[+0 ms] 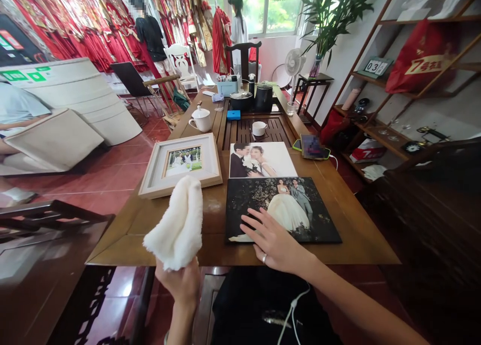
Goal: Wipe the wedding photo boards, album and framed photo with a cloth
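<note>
A fluffy white cloth (179, 224) stands up from my left hand (180, 280), which is closed round its lower end, in front of the table edge. My right hand (276, 242), wearing a ring, lies with fingers spread over the lower left of a dark wedding photo panel (323, 209). Just behind that panel is a lighter photo panel (281, 157) of a couple. To the left, a pale wooden picture frame (150, 182) with a small outdoor photo lies on the wooden table (124, 234).
Farther back on the table are a white lidded teapot (201, 120), a white cup (259, 129), a blue box (233, 115) and dark pots (263, 98). A phone (315, 147) with a white cable lies at the right. Two people stand near hanging red garments; another sits at the left.
</note>
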`<state>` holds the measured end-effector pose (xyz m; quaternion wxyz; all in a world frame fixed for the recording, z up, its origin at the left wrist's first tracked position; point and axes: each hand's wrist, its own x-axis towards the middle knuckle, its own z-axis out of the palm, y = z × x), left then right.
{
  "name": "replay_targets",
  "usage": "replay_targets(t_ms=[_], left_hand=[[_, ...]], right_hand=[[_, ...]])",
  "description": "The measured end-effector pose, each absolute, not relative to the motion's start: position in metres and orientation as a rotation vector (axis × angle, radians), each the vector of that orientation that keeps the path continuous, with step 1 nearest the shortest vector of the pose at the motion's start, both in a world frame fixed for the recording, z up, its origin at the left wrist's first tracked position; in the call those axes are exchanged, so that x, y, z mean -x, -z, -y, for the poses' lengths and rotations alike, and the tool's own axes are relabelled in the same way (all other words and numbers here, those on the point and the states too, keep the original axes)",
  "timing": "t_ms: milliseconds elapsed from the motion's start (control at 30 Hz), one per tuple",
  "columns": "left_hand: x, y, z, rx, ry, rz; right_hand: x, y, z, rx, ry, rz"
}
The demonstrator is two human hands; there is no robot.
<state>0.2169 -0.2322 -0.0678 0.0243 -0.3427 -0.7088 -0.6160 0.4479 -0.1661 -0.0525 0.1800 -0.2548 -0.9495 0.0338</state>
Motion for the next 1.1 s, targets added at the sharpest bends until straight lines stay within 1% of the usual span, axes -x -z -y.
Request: replay_targets(t_ms=[233, 367, 533, 733, 900, 1100], left_hand=[[-0.224, 0.059, 0.225, 1.066, 1.973, 2.150], [-0.225, 0.058, 0.226, 1.065, 1.966, 2.181], [-0.221, 0.057, 0.227, 1.085, 1.946, 2.208], [-0.221, 0.053, 0.225, 1.072, 1.989, 2.190], [-0.219, 0.053, 0.225, 1.095, 1.944, 2.192], [-0.215, 0.058, 0.224, 1.063, 2.007, 2.174]], right_hand=[[-0.438, 0.042, 0.168, 0.646, -0.141, 2.941], [-0.437, 0.030, 0.167, 0.574, -0.109, 3.024], [-0.433, 0.021, 0.165, 0.458, 0.081, 3.066], [-0.434, 0.030, 0.161, 0.337, 0.368, 2.888], [-0.443, 0.044, 0.154, 0.173, 0.511, 2.761], [-0.448, 0.040, 0.149, 0.049, 0.591, 2.760]])
